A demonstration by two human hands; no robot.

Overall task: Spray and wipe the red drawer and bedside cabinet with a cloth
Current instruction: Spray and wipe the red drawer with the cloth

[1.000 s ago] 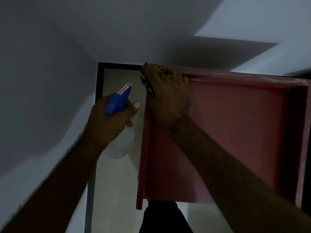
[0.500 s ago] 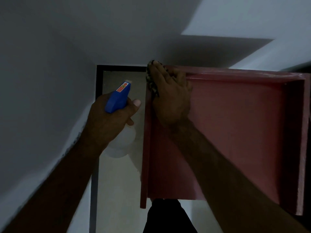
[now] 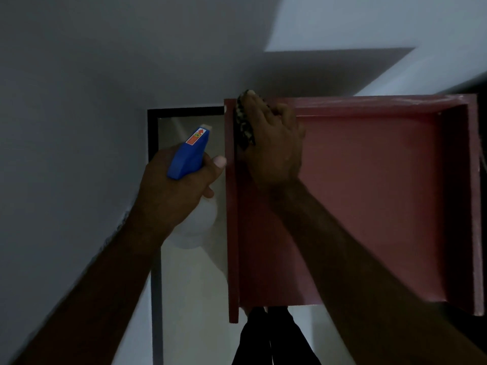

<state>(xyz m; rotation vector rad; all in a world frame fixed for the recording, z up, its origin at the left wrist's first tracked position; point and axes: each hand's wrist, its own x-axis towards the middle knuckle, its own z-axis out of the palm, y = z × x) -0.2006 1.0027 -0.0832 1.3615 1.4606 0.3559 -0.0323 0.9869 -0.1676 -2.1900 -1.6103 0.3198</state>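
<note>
The right hand, holding the cloth, has slid into the red drawer's 11 o'clock corner, so wiping continues, while the left hand still grips the spray bottle

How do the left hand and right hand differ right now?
The left hand grips the spray bottle outside the drawer; the right hand holds the cloth inside it, against the left wall near the far corner. The left hand is nearer the person; the right hand reaches farther forward. Both hold cleaning tools.
</note>
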